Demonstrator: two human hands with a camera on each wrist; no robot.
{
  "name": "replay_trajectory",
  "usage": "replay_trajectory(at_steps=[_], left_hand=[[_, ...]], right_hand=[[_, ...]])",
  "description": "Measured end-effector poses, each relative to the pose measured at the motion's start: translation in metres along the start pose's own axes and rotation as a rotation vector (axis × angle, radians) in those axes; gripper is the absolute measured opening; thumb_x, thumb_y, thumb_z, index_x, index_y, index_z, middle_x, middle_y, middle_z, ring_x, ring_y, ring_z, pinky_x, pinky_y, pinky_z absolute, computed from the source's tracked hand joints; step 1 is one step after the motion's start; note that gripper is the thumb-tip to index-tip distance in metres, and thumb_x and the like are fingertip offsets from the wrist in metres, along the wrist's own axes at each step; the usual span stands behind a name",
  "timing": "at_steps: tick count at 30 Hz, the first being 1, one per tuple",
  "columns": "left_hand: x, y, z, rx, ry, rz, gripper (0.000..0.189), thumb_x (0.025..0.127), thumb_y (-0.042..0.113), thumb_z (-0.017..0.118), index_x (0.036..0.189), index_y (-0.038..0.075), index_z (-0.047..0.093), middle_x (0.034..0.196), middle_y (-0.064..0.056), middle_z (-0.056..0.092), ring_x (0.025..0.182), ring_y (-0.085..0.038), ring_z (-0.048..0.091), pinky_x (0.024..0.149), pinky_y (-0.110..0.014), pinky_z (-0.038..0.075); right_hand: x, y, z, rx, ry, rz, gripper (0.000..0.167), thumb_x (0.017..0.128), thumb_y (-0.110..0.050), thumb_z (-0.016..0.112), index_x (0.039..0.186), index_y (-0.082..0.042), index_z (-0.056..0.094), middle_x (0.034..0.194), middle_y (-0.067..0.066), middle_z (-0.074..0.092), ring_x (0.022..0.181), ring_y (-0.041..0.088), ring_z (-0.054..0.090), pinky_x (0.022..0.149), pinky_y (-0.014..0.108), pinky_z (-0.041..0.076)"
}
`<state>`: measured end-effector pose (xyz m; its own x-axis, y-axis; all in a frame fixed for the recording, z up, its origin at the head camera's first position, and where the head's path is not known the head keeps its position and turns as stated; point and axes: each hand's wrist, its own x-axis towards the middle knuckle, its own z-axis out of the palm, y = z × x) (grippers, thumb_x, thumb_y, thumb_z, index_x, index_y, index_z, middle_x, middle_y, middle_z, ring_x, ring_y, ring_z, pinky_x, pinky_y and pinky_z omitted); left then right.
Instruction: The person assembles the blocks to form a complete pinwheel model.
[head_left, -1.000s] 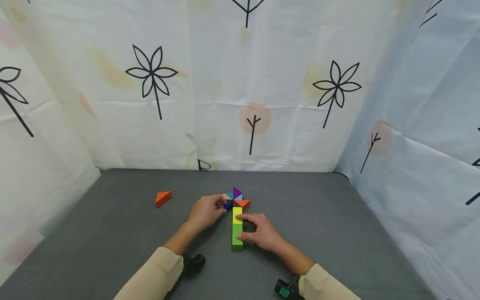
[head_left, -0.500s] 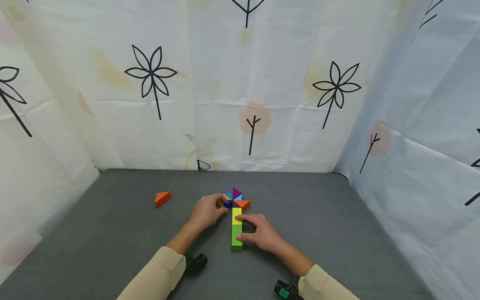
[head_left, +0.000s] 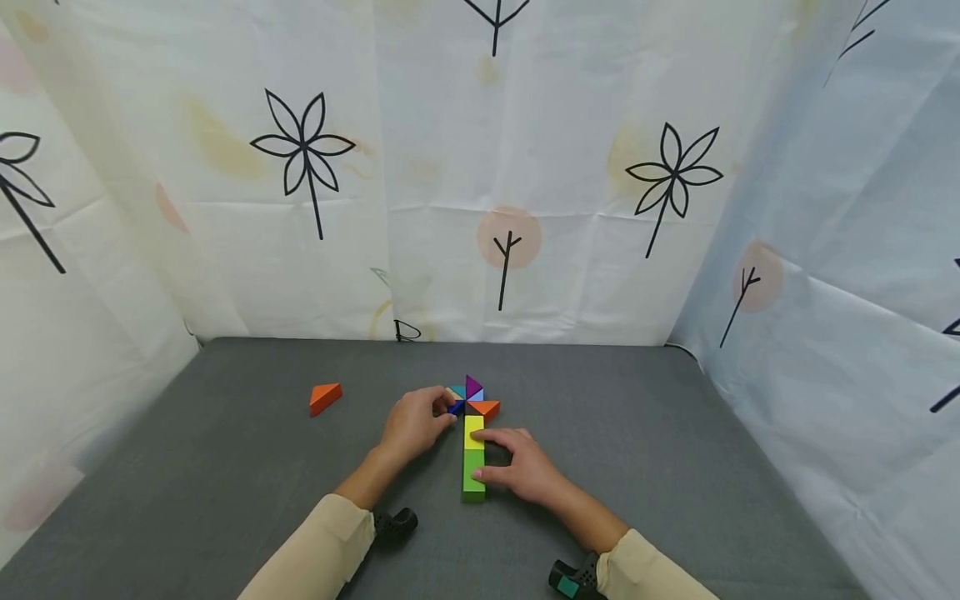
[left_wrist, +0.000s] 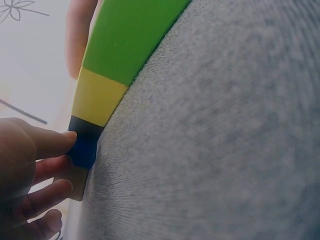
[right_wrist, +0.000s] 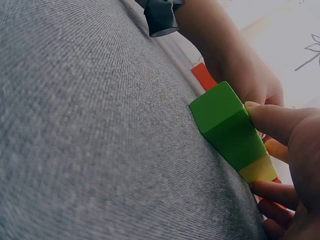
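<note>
In the head view, my left hand (head_left: 417, 423) pinches a dark blue triangular block (head_left: 455, 408) between thumb and fingers, at the lower left of a pinwheel of triangular blocks. Its thumbtip lies on the dark blue block (left_wrist: 84, 150) in the left wrist view, with a tan block (left_wrist: 78, 184) just beyond. My right hand (head_left: 522, 463) rests fingertips on a yellow block (head_left: 474, 432) and its thumb on a green block (head_left: 473, 473). Yellow and green stand end to end in a column below the pinwheel. Purple (head_left: 473, 386), light blue (head_left: 477, 396), teal (head_left: 458, 390) and orange (head_left: 484, 408) triangles form the rest.
A lone orange triangular block (head_left: 326, 398) lies on the grey table (head_left: 225, 483) at the left. White cloth (head_left: 435, 158) with drawn flowers hangs behind the table and along both sides. Both wrists wear black cameras (head_left: 396, 522).
The dark blue block and left fingers have shifted slightly right, closing in on the pinwheel's centre. The right hand stays in place on the yellow and green blocks.
</note>
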<state>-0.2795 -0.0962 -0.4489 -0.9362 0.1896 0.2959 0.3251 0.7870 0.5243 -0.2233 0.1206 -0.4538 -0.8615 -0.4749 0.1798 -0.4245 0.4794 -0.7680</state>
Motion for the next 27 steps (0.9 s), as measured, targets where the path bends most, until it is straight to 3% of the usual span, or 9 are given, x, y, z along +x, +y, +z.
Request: replay_trajectory(at_steps=[7, 12, 18, 22, 27], left_hand=[[-0.001, -0.002, -0.001, -0.027, 0.007, -0.013, 0.018, 0.083, 0.022, 0.08, 0.097, 0.019, 0.069, 0.084, 0.008, 0.063, 0.075, -0.011, 0.056, 0.072, -0.037, 0.049], [-0.001, -0.007, -0.009, -0.041, 0.046, -0.027, 0.019, 0.083, 0.021, 0.08, 0.099, 0.018, 0.071, 0.087, 0.007, 0.064, 0.076, -0.012, 0.056, 0.072, -0.036, 0.049], [-0.003, -0.019, -0.028, -0.019, 0.088, -0.062, 0.022, 0.083, 0.02, 0.079, 0.103, 0.014, 0.072, 0.099, -0.001, 0.066, 0.077, -0.017, 0.056, 0.071, -0.039, 0.049], [-0.006, -0.032, -0.041, 0.006, 0.109, -0.104, 0.024, 0.084, 0.021, 0.078, 0.107, 0.013, 0.071, 0.109, -0.006, 0.066, 0.09, -0.025, 0.058, 0.077, -0.045, 0.048], [-0.012, -0.05, -0.057, 0.062, 0.152, -0.095, 0.027, 0.084, 0.02, 0.078, 0.108, 0.012, 0.072, 0.119, -0.012, 0.064, 0.106, -0.036, 0.054, 0.087, -0.054, 0.041]], right_hand=[[0.0, 0.0, 0.0, -0.002, 0.0, -0.001, 0.051, 0.085, -0.034, 0.076, 0.131, -0.015, 0.062, 0.132, 0.005, 0.059, 0.118, 0.031, 0.045, 0.099, 0.055, 0.035], [0.001, 0.001, 0.0, -0.013, 0.01, 0.007, 0.052, 0.084, -0.034, 0.077, 0.13, -0.016, 0.063, 0.131, 0.005, 0.06, 0.117, 0.03, 0.045, 0.098, 0.054, 0.035], [0.001, 0.0, 0.0, -0.024, 0.004, 0.02, 0.052, 0.084, -0.035, 0.077, 0.13, -0.017, 0.063, 0.131, 0.005, 0.059, 0.117, 0.03, 0.045, 0.097, 0.054, 0.036], [0.0, -0.002, 0.0, -0.027, -0.002, 0.028, 0.052, 0.084, -0.034, 0.077, 0.131, -0.017, 0.062, 0.131, 0.005, 0.059, 0.117, 0.03, 0.044, 0.097, 0.054, 0.036], [0.0, -0.003, -0.001, -0.021, -0.004, 0.032, 0.052, 0.084, -0.033, 0.077, 0.131, -0.015, 0.062, 0.131, 0.006, 0.059, 0.118, 0.031, 0.044, 0.097, 0.055, 0.036]])
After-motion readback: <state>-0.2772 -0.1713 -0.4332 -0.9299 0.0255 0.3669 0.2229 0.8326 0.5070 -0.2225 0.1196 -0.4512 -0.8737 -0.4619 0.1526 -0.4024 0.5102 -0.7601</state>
